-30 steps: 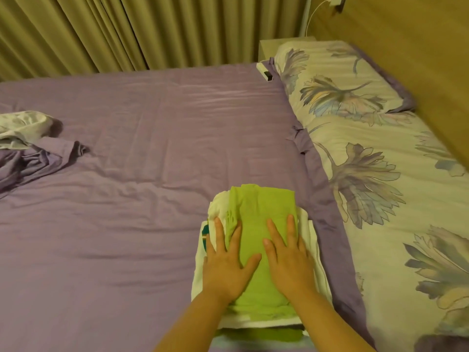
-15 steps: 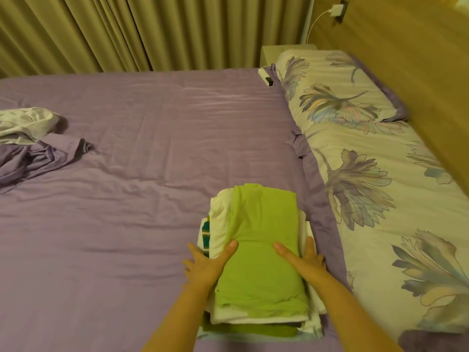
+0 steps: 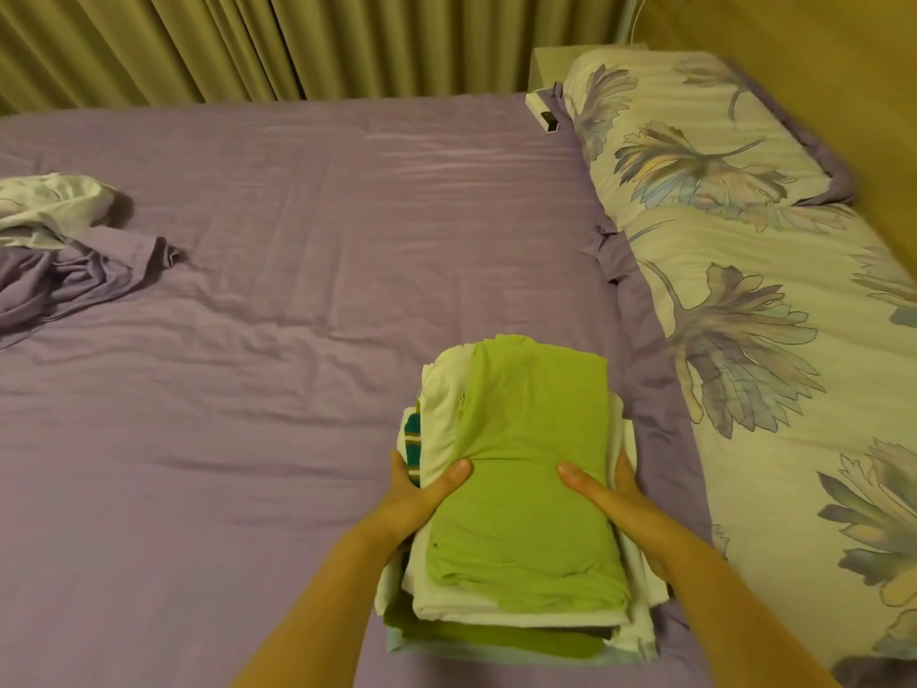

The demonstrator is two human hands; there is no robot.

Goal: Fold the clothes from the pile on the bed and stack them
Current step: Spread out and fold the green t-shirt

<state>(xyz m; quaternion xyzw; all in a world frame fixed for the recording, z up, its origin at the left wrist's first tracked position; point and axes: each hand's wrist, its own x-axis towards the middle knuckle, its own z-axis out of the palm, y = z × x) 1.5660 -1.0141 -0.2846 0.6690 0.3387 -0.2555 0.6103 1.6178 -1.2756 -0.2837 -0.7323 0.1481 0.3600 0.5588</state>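
The stack of folded clothes (image 3: pixel 516 538) sits on the purple bed sheet (image 3: pixel 248 439) near the foot of the view, just beside the floral duvet (image 3: pixel 774 369), with a lime-green garment (image 3: pixel 526 469) on top and white, teal-striped and darker green layers under it. A second ago both palms lay flat on the green top, smoothing it; now they have slid out to the flanks. The left hand (image 3: pixel 422 494) clasps the stack's left side, thumb over the green cloth and fingers curled round the white edge below. The right hand (image 3: pixel 605 494) mirrors it on the right side, thumb on top, fingers wrapped down the flank. So each grip is closed around the stack, squeezing it between them. I take this to mean the pressing is finished and the stack is about to be squared up or lifted as one bundle.

Well apart at the far left lies the unfolded pile (image 3: pixel 64 240), white cloth over crumpled purple, so folding is not yet done. Beyond the bed hang pleated olive curtains (image 3: pixel 248 42); a floral pillow (image 3: pixel 685 136) rests against a wooden headboard (image 3: pixel 818 67), with a small white device (image 3: pixel 542 113) beside it.
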